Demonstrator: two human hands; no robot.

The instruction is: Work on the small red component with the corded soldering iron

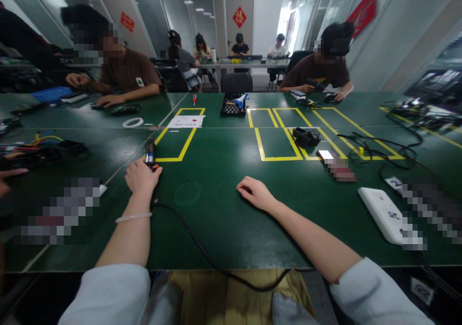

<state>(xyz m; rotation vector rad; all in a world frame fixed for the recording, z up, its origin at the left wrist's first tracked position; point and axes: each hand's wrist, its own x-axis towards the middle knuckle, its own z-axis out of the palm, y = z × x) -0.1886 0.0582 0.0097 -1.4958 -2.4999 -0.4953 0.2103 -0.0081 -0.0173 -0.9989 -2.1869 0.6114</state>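
My left hand (142,176) is wrapped round a dark cylindrical tool (149,152) with a blue band, at the left yellow-taped rectangle. A black cable (197,240) runs from near that hand down over the table's front edge. My right hand (257,192) rests on the green table (212,171) near the middle, its fingers curled together; whether anything is inside them is hidden. Ahead, a white paper sheet (186,121) lies across the left taped rectangle.
A black tray (233,106) holds a blue-and-white item. To the right are a black device (306,137), a phone (335,165), a white power bank-like box (384,214) and tangled cables (426,110). People sit at the far side; another person's hand is at the left edge.
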